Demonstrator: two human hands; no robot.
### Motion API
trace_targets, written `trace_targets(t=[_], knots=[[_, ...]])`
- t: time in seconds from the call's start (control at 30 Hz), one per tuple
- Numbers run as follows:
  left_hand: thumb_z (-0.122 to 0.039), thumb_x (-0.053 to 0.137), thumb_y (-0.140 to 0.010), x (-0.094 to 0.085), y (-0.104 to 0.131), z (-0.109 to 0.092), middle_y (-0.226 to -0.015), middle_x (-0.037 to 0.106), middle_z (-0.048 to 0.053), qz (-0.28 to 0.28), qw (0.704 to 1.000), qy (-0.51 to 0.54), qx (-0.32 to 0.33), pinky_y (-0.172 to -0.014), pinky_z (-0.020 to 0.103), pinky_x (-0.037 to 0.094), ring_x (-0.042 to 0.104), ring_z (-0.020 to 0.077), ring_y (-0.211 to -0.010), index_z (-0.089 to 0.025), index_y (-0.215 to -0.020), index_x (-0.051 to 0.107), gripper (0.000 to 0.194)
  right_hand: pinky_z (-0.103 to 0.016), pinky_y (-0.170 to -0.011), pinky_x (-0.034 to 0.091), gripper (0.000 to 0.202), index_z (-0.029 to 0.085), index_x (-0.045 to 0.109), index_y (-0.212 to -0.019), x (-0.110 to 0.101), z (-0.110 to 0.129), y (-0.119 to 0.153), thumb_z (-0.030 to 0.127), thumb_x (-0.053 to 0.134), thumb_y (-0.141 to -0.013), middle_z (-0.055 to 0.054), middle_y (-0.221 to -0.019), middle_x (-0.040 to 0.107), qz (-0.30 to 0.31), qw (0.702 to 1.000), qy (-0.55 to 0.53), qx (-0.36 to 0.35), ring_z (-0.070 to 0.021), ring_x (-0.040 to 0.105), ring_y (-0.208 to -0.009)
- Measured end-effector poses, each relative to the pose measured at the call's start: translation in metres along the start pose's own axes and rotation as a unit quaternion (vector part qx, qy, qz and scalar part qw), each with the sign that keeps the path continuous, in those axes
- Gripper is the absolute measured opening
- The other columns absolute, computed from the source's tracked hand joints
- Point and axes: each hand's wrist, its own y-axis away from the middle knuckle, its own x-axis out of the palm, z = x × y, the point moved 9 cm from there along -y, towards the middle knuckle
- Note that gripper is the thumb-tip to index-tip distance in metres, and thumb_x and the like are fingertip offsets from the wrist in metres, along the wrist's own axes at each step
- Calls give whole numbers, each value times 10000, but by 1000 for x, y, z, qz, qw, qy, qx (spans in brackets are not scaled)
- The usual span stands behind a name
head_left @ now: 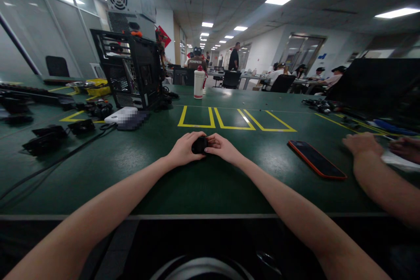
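Note:
Both of my hands meet around a small black object [199, 145] just above or on the green table [210, 183], in the middle of the view. My left hand [184, 148] curves round its left side, thumb below and fingers over the top. From the right, my right hand [222, 148] pinches the object's edge with thumb and fingertips. What the object is cannot be made out. Yellow tape outlines [216, 127] lie on the table just beyond my hands.
An orange-edged phone [317, 160] lies to the right, near another person's forearm [380, 175]. At left stand an open black computer case [142, 72], a white device [120, 115], cables and black parts [44, 140]. A white bottle [198, 83] stands farther back.

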Motion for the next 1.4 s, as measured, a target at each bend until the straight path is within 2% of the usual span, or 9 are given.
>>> trace_targets(t=[0.13, 0.3, 0.4, 0.67, 0.83, 0.97, 1.1, 1.3, 1.4], knots=[[-296, 669, -626, 1, 0, 1, -1109, 536, 44, 4, 1000, 0, -8, -844, 370, 426, 516, 226, -996, -237, -1156, 409, 594, -372, -834, 451, 244, 161, 541, -894, -1, -2, 0, 281, 626, -699, -40, -899, 602, -25, 999, 9, 36, -163, 584, -860], [-299, 670, -630, 0, -1, 1, -1124, 531, 47, -2, 1000, 2, 0, -879, 369, 413, 502, 225, -1025, -229, -1168, 402, 605, -339, -827, 461, 324, 204, 491, -982, -1, 9, 1, 256, 628, -694, -31, -995, 552, -52, 998, -11, -23, -155, 576, -902], [-301, 669, -632, 1, -1, 2, -1116, 535, 42, 2, 1000, -1, 0, -860, 366, 425, 508, 224, -1011, -233, -1169, 399, 605, -339, -795, 468, 232, 203, 519, -940, -2, 12, 2, 304, 577, -739, -23, -927, 556, -52, 997, 38, -35, -156, 566, -876], [-300, 673, -627, 1, 0, 2, -1107, 538, 45, 1, 1000, -1, -4, -854, 367, 428, 511, 228, -1011, -232, -1157, 407, 597, -367, -813, 462, 360, 171, 539, -971, -1, 8, 4, 265, 676, -652, -56, -977, 582, -9, 1000, 21, 9, -174, 565, -910], [-294, 671, -635, 0, -1, 1, -1128, 526, 47, 3, 1000, 3, -4, -870, 368, 422, 503, 227, -1031, -234, -1157, 419, 582, -385, -793, 472, 277, 147, 556, -936, -2, -8, 2, 340, 585, -740, -70, -896, 612, -27, 995, -5, 91, -176, 594, -832], [-304, 672, -632, 1, -1, 3, -1123, 531, 46, 1, 1000, 2, -6, -872, 366, 423, 506, 227, -1029, -228, -1160, 417, 591, -362, -863, 437, 286, 152, 554, -940, -9, 2, -1, 298, 626, -704, -63, -966, 594, -88, 996, 28, 21, -175, 573, -915], [-309, 677, -622, 2, -1, 4, -1122, 531, 48, 0, 1000, -1, -5, -880, 368, 418, 505, 230, -1024, -225, -1168, 407, 615, -342, -851, 445, 226, 173, 547, -921, -7, 15, 1, 281, 594, -728, -31, -939, 578, -77, 994, 50, -52, -160, 569, -913], [-308, 667, -635, 0, -1, 3, -1119, 531, 48, 5, 1000, -3, -2, -872, 365, 418, 502, 228, -1019, -223, -1168, 401, 601, -348, -813, 466, 367, 181, 534, -953, -2, 5, 0, 256, 692, -631, -36, -956, 591, -24, 1000, 18, -1, -168, 586, -881], [-308, 670, -634, 0, 0, 3, -1125, 527, 44, 5, 1000, -2, -3, -864, 362, 422, 498, 227, -1022, -228, -1166, 402, 601, -348, -770, 479, 290, 157, 552, -895, -3, -11, -3, 349, 630, -692, -45, -865, 602, -32, 998, -16, 57, -161, 591, -804]])
